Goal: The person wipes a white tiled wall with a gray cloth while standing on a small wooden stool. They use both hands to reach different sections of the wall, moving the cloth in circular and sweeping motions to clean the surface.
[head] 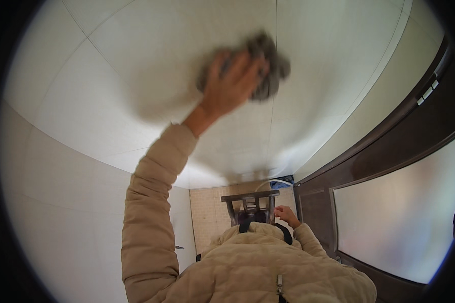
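My left hand [229, 81] is raised, its fingers spread over a crumpled dark grey cloth [267, 81] on the pale tiled wall [318, 49]. The hand and the cloth are both blurred, and the palm is hidden. Lower down, at waist height, my right hand [287, 215] hangs beside the back of a dark wooden chair [250, 197]. Its fingers are partly bent; whether they touch the chair cannot be told. My own padded beige sleeves and jacket cover the lower middle of the view and hide part of the chair.
On the right stands a dark brown door [314, 212] with a frosted glass pane [394, 212] and a metal hinge [427, 92]. A blue plastic bag [282, 182] and a white hose [267, 182] lie in the floor corner. A small metal fitting [179, 247] sticks out at the left.
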### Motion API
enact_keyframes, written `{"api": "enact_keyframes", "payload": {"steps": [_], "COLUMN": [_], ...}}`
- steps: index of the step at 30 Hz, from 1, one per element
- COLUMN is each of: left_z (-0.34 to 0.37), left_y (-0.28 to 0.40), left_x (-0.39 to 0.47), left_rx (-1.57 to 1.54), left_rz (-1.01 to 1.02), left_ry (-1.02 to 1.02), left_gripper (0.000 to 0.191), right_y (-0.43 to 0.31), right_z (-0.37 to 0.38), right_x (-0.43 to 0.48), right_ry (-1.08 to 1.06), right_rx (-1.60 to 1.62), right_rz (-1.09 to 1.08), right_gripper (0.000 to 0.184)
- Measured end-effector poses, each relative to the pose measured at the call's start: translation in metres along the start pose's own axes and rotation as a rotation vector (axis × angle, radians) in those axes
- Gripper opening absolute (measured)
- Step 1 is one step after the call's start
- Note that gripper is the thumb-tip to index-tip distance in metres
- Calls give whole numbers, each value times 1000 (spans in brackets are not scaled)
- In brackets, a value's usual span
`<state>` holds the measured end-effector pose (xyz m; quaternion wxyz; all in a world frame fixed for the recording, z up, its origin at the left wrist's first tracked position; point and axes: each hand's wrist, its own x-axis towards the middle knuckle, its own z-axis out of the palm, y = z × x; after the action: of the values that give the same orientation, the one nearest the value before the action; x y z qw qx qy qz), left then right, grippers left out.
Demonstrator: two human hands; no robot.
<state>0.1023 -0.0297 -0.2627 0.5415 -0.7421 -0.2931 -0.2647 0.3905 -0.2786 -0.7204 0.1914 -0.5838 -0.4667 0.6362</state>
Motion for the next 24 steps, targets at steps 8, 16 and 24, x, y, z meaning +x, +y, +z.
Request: {"api": "enact_keyframes", "payload": {"steps": [8, 16, 24], "left_z": [-29, -93, -146], "left_y": [7, -157, -342], "left_x": [-132, -37, 28], "left_rx": [-42, 293, 473], "left_rz": [392, -194, -591], "left_ry": [-321, -61, 337], "left_gripper": [28, 62, 75], "right_y": [-39, -328, -510], "right_z": [-60, -75, -52], "right_x": [23, -13, -78], "right_ry": [115, 497, 893], "right_rx": [-38, -284, -581], "right_rz": [-213, -1156, -1708], "right_gripper": [24, 16, 29]}}
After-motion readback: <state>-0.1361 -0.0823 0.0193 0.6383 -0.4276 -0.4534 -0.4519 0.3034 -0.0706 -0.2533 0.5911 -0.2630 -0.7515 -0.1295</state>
